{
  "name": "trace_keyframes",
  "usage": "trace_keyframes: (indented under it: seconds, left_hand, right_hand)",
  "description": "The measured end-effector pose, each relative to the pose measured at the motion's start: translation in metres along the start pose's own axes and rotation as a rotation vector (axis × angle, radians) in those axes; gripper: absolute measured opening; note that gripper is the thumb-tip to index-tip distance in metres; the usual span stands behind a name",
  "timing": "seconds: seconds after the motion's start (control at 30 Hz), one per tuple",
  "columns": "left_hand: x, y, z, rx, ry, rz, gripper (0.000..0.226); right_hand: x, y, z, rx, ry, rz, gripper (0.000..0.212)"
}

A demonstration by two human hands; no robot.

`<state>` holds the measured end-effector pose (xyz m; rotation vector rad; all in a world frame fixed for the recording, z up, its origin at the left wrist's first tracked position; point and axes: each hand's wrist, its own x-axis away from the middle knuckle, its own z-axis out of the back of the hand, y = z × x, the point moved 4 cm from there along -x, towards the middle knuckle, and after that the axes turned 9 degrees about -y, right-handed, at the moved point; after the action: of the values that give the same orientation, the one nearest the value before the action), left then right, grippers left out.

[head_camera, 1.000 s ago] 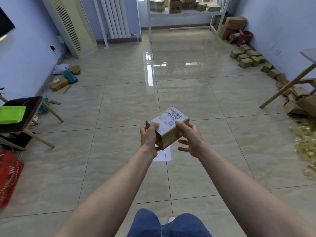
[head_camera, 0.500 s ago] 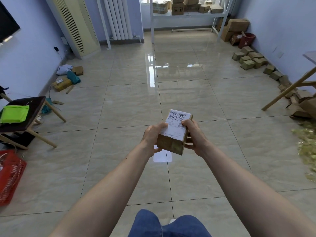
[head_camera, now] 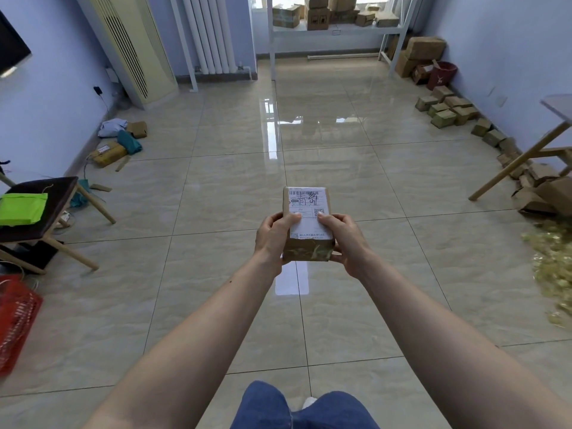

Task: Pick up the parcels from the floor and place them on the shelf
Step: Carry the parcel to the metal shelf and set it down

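Observation:
A small brown cardboard parcel [head_camera: 306, 209] with a white shipping label on top is held in front of me, its long side pointing away. My left hand [head_camera: 272, 239] grips its left side, thumb on the label. My right hand [head_camera: 345, 243] grips the right side the same way. Far ahead stands the white metal shelf [head_camera: 337, 29] with several boxes on it. More parcels [head_camera: 445, 109] lie on the floor along the right wall, and a few parcels [head_camera: 108, 153] lie by the left wall.
A dark chair [head_camera: 46, 209] with a green bag stands at left, a red basket [head_camera: 15, 317] below it. A wooden table leg [head_camera: 520, 162] slants in at right, above crumpled boxes [head_camera: 544, 193] and gold packing scraps [head_camera: 554, 267]. A cream air-conditioner unit [head_camera: 133, 48] stands back left.
The parcel has been turned from slanting to pointing straight ahead, and both hands now grip its sides. The shelf appears closer.

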<state>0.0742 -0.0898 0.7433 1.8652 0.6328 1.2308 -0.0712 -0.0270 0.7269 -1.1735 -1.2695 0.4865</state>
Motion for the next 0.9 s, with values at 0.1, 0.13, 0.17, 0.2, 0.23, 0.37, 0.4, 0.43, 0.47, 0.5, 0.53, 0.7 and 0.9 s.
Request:
trace_keyframes:
  seconds: [0.1, 0.13, 0.17, 0.2, 0.23, 0.37, 0.4, 0.43, 0.47, 0.5, 0.53, 0.7, 0.9]
  left_hand:
    - [-0.003, 0.003, -0.006, -0.001, -0.003, -0.016, 0.045]
    - [-0.004, 0.003, -0.008, -0.007, -0.005, -0.018, 0.047]
    - [-0.006, 0.003, -0.010, -0.015, -0.009, -0.019, 0.049]
    - [-0.008, 0.004, -0.013, -0.020, -0.014, -0.021, 0.050]
    - [-0.010, 0.004, -0.015, -0.021, -0.018, -0.024, 0.051]
    - [-0.018, 0.008, -0.026, -0.027, -0.019, -0.036, 0.046]
    - [-0.021, 0.009, -0.029, -0.029, -0.017, -0.038, 0.044]
    - [-0.024, 0.010, -0.032, -0.026, -0.017, -0.041, 0.042]
    - [-0.027, 0.011, -0.034, -0.023, -0.017, -0.045, 0.040]
    - [-0.031, 0.012, -0.036, -0.019, -0.016, -0.048, 0.039]
    - [-0.035, 0.013, -0.038, -0.016, -0.016, -0.051, 0.037]
    - [-0.058, 0.026, -0.048, -0.006, -0.054, -0.085, 0.034]
    - [-0.099, 0.053, -0.046, -0.015, -0.035, -0.117, 0.042]
  right_hand:
    - [-0.003, -0.005, 0.002, -0.004, 0.006, 0.017, 0.039]
    - [-0.004, -0.006, 0.004, -0.001, 0.011, 0.021, 0.039]
    - [-0.006, -0.008, 0.007, 0.002, 0.017, 0.025, 0.039]
    - [-0.008, -0.009, 0.010, 0.002, 0.021, 0.029, 0.039]
    - [-0.009, -0.010, 0.011, 0.000, 0.022, 0.032, 0.039]
    - [-0.017, -0.014, 0.021, -0.013, 0.013, 0.046, 0.043]
    - [-0.020, -0.016, 0.024, -0.016, 0.010, 0.048, 0.043]
    - [-0.022, -0.018, 0.027, -0.017, 0.008, 0.050, 0.042]
    - [-0.025, -0.020, 0.030, -0.017, 0.005, 0.049, 0.041]
    - [-0.028, -0.022, 0.033, -0.016, 0.002, 0.050, 0.039]
    - [-0.032, -0.024, 0.035, -0.016, -0.001, 0.051, 0.037]
    - [-0.054, -0.039, 0.043, -0.020, 0.014, 0.072, 0.041]
    - [-0.094, -0.062, 0.040, -0.034, 0.041, 0.092, 0.039]
